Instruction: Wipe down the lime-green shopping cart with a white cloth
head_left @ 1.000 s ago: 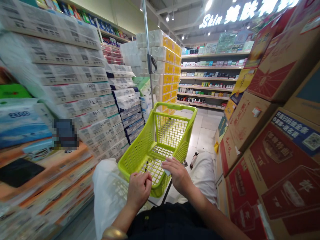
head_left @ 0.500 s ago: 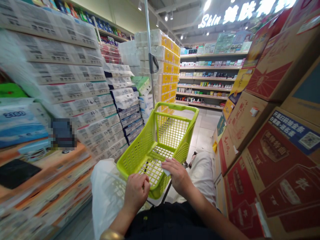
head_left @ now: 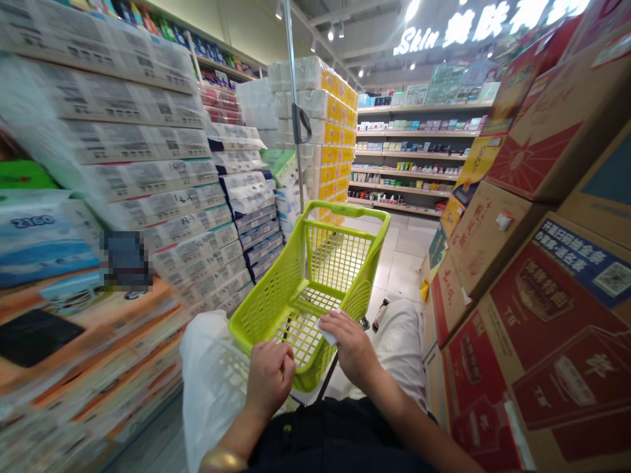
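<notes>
I have a wall of stacked cartons (head_left: 557, 328) hemming in the right of the green basket, mostly red and brown, rising well above its rim. To the basket's left I see a tall stack of plastic-wrapped white packs (head_left: 162, 177), with lower orange packs (head_left: 128, 312) in front of it, nearer me. Well beyond the basket, shelving (head_left: 404, 154) carries rows of small boxes and bottles; nearer, behind its far-left corner, yellow-and-white packs (head_left: 338, 131) are piled high. The green basket (head_left: 305, 292) itself sits between the wearer's white-clad legs (head_left: 211, 381), its meshed far end tilted up. Just past its far-left corner a slim metal pole (head_left: 290, 66) stands upright.

At the basket's near end I find both hands, forearms coming up from below. The right hand (head_left: 350, 345) lies palm down over the near-right side, fingers close together and bent over a white slip (head_left: 327, 334) that they hold. The left hand (head_left: 271, 374) is curled into a fist at the near-left rim; whether it grips that rim I cannot tell. A gold bracelet (head_left: 224, 460) circles the left wrist.
</notes>
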Tool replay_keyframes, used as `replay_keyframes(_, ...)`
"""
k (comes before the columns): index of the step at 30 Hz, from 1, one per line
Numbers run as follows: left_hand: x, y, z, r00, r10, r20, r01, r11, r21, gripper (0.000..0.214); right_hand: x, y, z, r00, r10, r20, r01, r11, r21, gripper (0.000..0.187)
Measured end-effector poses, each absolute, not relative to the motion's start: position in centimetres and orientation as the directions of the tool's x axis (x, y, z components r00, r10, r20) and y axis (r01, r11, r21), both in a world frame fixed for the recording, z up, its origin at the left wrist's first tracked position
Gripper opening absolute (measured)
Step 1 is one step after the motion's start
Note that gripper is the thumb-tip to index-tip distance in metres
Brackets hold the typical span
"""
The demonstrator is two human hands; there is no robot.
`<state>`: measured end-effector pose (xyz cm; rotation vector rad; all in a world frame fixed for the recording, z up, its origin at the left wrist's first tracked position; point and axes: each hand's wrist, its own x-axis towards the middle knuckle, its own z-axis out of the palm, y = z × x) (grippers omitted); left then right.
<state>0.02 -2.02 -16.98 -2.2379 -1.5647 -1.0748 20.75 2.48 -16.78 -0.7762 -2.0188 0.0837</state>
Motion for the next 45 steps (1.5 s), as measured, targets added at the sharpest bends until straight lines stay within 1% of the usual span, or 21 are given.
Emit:
replay_keyframes(2,0.0,-2.1,-17.0,0.167,0.733,0.659,0.881,-0.411,0.234,0.028,20.1,1.4,-16.8,-0.404,0.537,0.741,0.458,0.82,-0.344,0.04)
replay_keyframes(5,-0.1,-2.2,-16.9,0.162,0.733,0.66,0.88,-0.41,0.239,0.028,19.4,-0.2,-16.9,-0.531,0.467,0.707,0.352,0.881,-0.318,0.039)
replay_keyframes(7,-0.2,-2.3,-16.8,0.164,0.732,0.661,0.875,-0.418,0.244,0.028,19.7,-0.1,-16.8,-0.553,0.445,0.704,0.323,0.894,-0.311,0.039)
replay_keyframes(13,-0.2,-2.4,-16.8,0.164,0.728,0.665,0.873,-0.421,0.245,0.03,21.0,2.5,-16.7,-0.365,0.539,0.759,0.472,0.81,-0.348,0.042)
replay_keyframes(16,-0.2,-2.4,-16.9,0.166,0.718,0.676,0.871,-0.428,0.24,0.03,20.2,1.4,-17.1,-0.392,0.511,0.765,0.464,0.828,-0.315,0.04)
replay_keyframes(20,-0.3,-2.4,-17.0,0.165,0.711,0.683,0.868,-0.434,0.243,0.029,19.5,0.1,-17.6,-0.482,0.453,0.75,0.382,0.879,-0.285,0.037)
replay_keyframes(22,-0.3,-2.4,-17.1,0.157,0.725,0.67,0.867,-0.426,0.259,0.028,20.0,0.6,-17.4,-0.455,0.476,0.752,0.392,0.866,-0.311,0.039)
replay_keyframes(25,-0.3,-2.4,-17.2,0.147,0.745,0.65,0.873,-0.407,0.268,0.028,20.7,1.8,-17.0,-0.343,0.539,0.77,0.449,0.814,-0.369,0.042)
replay_keyframes(27,-0.2,-2.3,-17.2,0.148,0.752,0.643,0.881,-0.396,0.259,0.029,20.6,1.8,-16.9,-0.323,0.542,0.776,0.454,0.808,-0.376,0.042)
replay_keyframes(28,-0.2,-2.3,-17.2,0.152,0.752,0.641,0.883,-0.395,0.254,0.029,20.4,1.6,-16.9,-0.348,0.529,0.774,0.442,0.821,-0.362,0.041)
replay_keyframes(32,0.0,-2.1,-17.2,0.155,0.742,0.652,0.88,-0.404,0.251,0.029,19.3,0.4,-17.2,-0.535,0.438,0.722,0.346,0.894,-0.286,0.036)
replay_keyframes(33,0.1,-2.0,-17.2,0.153,0.739,0.656,0.878,-0.406,0.253,0.029,19.3,0.5,-17.2,-0.555,0.43,0.712,0.338,0.899,-0.28,0.036)
replay_keyframes(34,0.1,-2.0,-17.2,0.153,0.737,0.659,0.877,-0.408,0.253,0.028,19.3,0.7,-17.2,-0.554,0.435,0.71,0.345,0.896,-0.28,0.036)
replay_keyframes(37,0.3,-1.7,-17.1,0.162,0.731,0.663,0.879,-0.412,0.24,0.028,19.9,1.9,-17.1,-0.466,0.481,0.742,0.421,0.859,-0.292,0.039)
replay_keyframes(39,0.5,-1.6,-17.1,0.17,0.729,0.663,0.882,-0.413,0.227,0.028,20.2,2.4,-17.1,-0.434,0.49,0.756,0.452,0.845,-0.288,0.041)
replay_keyframes(45,0.4,-1.1,-16.9,0.175,0.732,0.658,0.883,-0.413,0.225,0.026,19.9,1.8,-17.1,-0.579,0.396,0.713,0.352,0.91,-0.219,0.039)
